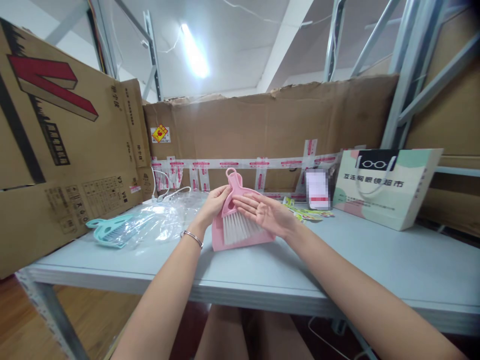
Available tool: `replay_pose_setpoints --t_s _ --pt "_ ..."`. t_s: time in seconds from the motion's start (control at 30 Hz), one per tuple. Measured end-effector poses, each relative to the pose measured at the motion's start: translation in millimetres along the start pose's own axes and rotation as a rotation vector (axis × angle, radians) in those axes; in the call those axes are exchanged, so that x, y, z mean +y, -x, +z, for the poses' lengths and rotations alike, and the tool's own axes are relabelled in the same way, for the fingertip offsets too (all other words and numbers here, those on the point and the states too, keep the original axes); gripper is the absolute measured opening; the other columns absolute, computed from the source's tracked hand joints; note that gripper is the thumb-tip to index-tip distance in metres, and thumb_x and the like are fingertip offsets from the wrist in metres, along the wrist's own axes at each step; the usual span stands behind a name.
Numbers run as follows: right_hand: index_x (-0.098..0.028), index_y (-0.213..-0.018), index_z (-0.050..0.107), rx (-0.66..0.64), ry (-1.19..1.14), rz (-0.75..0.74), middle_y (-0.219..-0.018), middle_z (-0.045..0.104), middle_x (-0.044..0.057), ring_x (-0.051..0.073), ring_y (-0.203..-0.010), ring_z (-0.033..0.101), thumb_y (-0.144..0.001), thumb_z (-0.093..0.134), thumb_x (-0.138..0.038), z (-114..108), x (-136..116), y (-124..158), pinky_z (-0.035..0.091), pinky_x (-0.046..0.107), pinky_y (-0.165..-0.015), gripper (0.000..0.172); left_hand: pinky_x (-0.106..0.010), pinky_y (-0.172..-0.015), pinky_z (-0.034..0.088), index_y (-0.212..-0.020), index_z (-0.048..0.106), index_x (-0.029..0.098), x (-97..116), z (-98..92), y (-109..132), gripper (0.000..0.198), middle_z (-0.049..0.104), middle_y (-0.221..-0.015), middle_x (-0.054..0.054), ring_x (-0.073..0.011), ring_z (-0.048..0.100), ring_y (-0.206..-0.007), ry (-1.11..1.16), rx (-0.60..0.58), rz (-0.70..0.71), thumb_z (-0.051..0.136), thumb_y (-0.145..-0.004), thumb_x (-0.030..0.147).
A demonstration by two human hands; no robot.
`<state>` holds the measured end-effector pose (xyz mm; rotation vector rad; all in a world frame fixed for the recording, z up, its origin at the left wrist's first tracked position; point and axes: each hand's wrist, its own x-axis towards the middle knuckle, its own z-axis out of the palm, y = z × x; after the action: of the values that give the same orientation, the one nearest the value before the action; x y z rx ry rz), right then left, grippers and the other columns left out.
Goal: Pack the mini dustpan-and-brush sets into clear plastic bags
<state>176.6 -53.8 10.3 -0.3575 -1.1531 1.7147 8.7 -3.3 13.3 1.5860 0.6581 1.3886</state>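
Note:
A pink dustpan (225, 246) stands tilted up at the middle of the table, its wide edge low and its handle up. Nested against its front is a small pink hand brush (240, 227) with white bristles pointing down. My left hand (216, 202) is closed around the left side of the dustpan and brush near the handle, with a metal bracelet on that wrist. Palm up and fingers stretched out, my right hand (268, 214) lies across the front of the brush, its fingertips at the brush's body.
To the left lies a mint-green dustpan and brush set (112, 231) beside crumpled clear plastic bags (161, 222). A phone (318, 189) stands at the back right, near green packets (311, 215) and a paper bag (382, 192). Large cardboard boxes (75, 150) rise at the left.

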Motion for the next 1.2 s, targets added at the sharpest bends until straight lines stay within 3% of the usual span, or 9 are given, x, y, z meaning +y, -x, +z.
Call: replay_pose_setpoints --t_s 0.2,0.33,0.47,0.63,0.73,0.83,0.97,1.07,1.2 --pt "-0.015 -0.099 0.058 0.03 -0.111 0.004 -0.131 0.052 0.014 0.02 -0.122 0.049 -0.086 0.046 -0.028 9.1 11.4 0.1 0.039 0.034 -0.104 0.022 -0.022 -0.056 0.038 -0.067 0.06 0.014 -3.5 -1.4 -4.0 0.042 0.057 -0.062 0.0 -0.0098 0.047 -0.058 0.036 0.125 0.035 0.065 -0.067 0.056" --pt "-0.015 -0.102 0.058 0.022 -0.131 -0.019 -0.134 0.05 0.013 0.02 -0.123 0.047 -0.086 0.045 -0.029 9.3 12.1 1.0 0.039 0.034 -0.104 0.026 -0.021 -0.054 0.038 -0.084 0.064 0.015 0.8 0.1 -0.9 0.036 0.058 -0.065 0.001 -0.0076 0.046 -0.054 0.035 -0.02 0.03 0.071 -0.066 0.044" --pt "-0.016 -0.098 0.062 0.036 -0.07 -0.032 -0.127 0.057 0.01 0.018 -0.118 0.052 -0.085 0.047 -0.028 7.1 11.8 -1.0 0.043 0.033 -0.101 0.023 -0.023 -0.066 0.042 -0.099 0.064 0.015 2.3 0.8 1.1 0.041 0.066 -0.085 -0.004 -0.0118 0.056 -0.071 0.054 -0.093 0.039 0.073 -0.065 0.035" --pt "-0.015 -0.077 0.067 0.264 0.347 -0.018 -0.08 0.072 0.009 0.016 -0.074 0.068 -0.073 0.066 -0.022 0.5 11.8 -3.5 0.054 0.027 -0.074 0.009 -0.024 -0.07 0.042 -0.097 0.066 0.013 -0.9 -0.4 0.1 0.036 0.067 -0.086 -0.005 -0.0135 0.057 -0.074 -0.071 -0.137 0.074 0.068 -0.07 0.036" --pt "-0.015 -0.064 0.066 0.447 0.737 -0.272 -0.054 0.064 0.003 0.014 -0.052 0.059 -0.072 0.067 -0.039 -5.7 7.4 -2.2 0.049 0.027 -0.054 0.025 -0.024 -0.068 0.042 -0.101 0.065 0.013 -1.2 0.1 1.0 0.037 0.066 -0.084 -0.005 -0.0135 0.057 -0.072 -0.119 -0.147 0.059 0.066 -0.073 0.037" --pt "-0.017 -0.072 0.068 0.608 1.017 -0.555 -0.065 0.065 0.003 0.016 -0.062 0.058 -0.068 0.067 -0.046 -12.4 3.5 -3.2 0.047 0.029 -0.062 0.03 -0.025 -0.07 0.044 -0.11 0.063 0.015 -1.0 0.8 2.4 0.041 0.067 -0.09 -0.007 -0.0152 0.059 -0.077 -0.108 -0.188 0.024 0.064 -0.075 0.037" --pt "-0.018 -0.088 0.07 0.439 1.004 -0.385 -0.085 0.068 0.006 0.018 -0.076 0.06 -0.07 0.063 -0.049 -18.1 5.3 -9.8 0.046 0.03 -0.071 0.037 -0.025 -0.074 0.044 -0.112 0.063 0.018 -0.9 2.1 3.2 0.041 0.067 -0.098 -0.006 -0.0157 0.059 -0.082 -0.123 -0.253 0.039 0.064 -0.076 0.037" --pt "-0.016 -0.08 0.07 0.325 0.962 -0.321 -0.073 0.066 0.004 0.017 -0.069 0.058 -0.077 0.053 -0.052 -18.5 8.3 -14.2 0.044 0.028 -0.065 0.04 -0.027 -0.078 0.043 -0.112 0.064 0.018 0.2 4.3 3.5 0.04 0.066 -0.101 -0.006 -0.0171 0.058 -0.086 -0.15 -0.253 0.055 0.064 -0.076 0.036" --pt "-0.016 -0.066 0.064 0.334 1.07 -0.403 -0.061 0.058 0.0 0.014 -0.059 0.051 -0.08 0.048 -0.05 -17.0 10.7 -17.1 0.037 0.025 -0.058 0.04 -0.027 -0.078 0.042 -0.106 0.067 0.016 1.4 7.4 3.6 0.038 0.067 -0.094 -0.006 -0.0171 0.057 -0.084 -0.157 -0.231 0.064 0.065 -0.074 0.037"
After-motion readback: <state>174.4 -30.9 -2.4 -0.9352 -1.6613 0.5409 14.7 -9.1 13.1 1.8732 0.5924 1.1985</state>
